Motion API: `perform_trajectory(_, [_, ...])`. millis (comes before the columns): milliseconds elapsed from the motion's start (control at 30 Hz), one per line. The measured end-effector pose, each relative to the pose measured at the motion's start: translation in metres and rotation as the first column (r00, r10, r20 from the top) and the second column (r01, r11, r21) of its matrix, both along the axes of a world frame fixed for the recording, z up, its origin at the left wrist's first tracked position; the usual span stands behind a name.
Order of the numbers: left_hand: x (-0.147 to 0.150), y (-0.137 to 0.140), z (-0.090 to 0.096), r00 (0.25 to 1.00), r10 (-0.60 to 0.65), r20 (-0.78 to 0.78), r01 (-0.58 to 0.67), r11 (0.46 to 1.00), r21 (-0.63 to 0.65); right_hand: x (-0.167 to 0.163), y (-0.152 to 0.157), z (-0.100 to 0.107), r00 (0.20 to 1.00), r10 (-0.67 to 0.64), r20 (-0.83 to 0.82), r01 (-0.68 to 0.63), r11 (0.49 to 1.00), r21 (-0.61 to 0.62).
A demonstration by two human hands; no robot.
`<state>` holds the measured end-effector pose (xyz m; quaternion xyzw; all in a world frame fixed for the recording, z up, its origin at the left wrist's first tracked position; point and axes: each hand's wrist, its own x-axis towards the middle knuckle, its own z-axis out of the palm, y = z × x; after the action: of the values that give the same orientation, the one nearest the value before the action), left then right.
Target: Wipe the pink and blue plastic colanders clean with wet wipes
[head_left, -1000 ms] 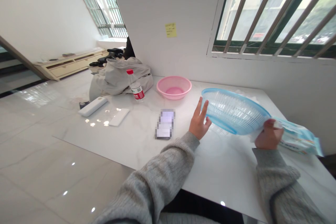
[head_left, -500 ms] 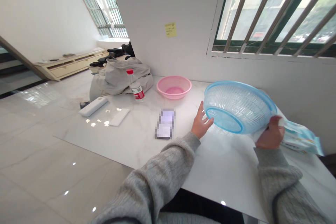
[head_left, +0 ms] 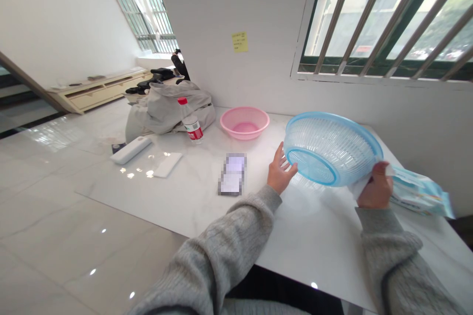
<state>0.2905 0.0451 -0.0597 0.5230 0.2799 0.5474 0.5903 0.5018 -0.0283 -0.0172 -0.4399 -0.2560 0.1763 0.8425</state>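
Observation:
A blue plastic colander [head_left: 332, 150] is held tilted above the table, its round base turned toward me. On its left side, my left hand [head_left: 281, 171] grips it with the thumb near the base and the fingers behind. At the right, my right hand [head_left: 377, 188] is closed on a white wipe [head_left: 360, 188] pressed against the colander's side near the rim. Part of the wipe is hidden by the hand. A light blue pack of wipes [head_left: 421, 192] lies just beyond my right wrist.
On the white table [head_left: 310, 236] stand a pink basin [head_left: 245, 130] and a red-capped bottle [head_left: 192, 125]. A phone [head_left: 232, 174], a white flat slab [head_left: 168, 165] and a long white case [head_left: 132, 150] lie there too. A grey cloth bundle [head_left: 158, 108] sits at the back left.
The colander has shifted slightly left, and both hands have moved with it. My right hand with the wipe has come a little to the left.

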Motion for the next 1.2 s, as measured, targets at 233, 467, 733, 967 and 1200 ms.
perform_trajectory(233, [-0.002,-0.004,0.004,0.994,0.087,-0.059,-0.080,0.990,0.112,0.004,-0.001,-0.003,0.996,-0.008,0.093,0.012,0.999,-0.048])
perform_trajectory(467, [-0.010,-0.004,0.007,0.950,0.249,-0.191,-0.144,0.886,0.441,0.016,-0.001,-0.010,0.982,-0.049,0.185,0.060,0.997,-0.055])
perform_trajectory(733, [-0.013,-0.008,0.016,0.943,0.219,-0.252,-0.042,0.826,0.561,0.022,-0.002,-0.013,0.958,-0.119,0.261,0.142,0.987,-0.069])
perform_trajectory(967, [-0.001,-0.012,0.007,0.990,0.034,-0.136,-0.001,0.972,0.236,0.004,-0.001,0.001,0.994,-0.109,-0.019,0.109,0.994,-0.032])
perform_trajectory(1200, [0.004,-0.008,0.003,0.997,-0.068,0.042,0.071,0.995,-0.067,-0.001,0.003,-0.005,0.992,0.023,-0.127,-0.027,0.999,-0.025])
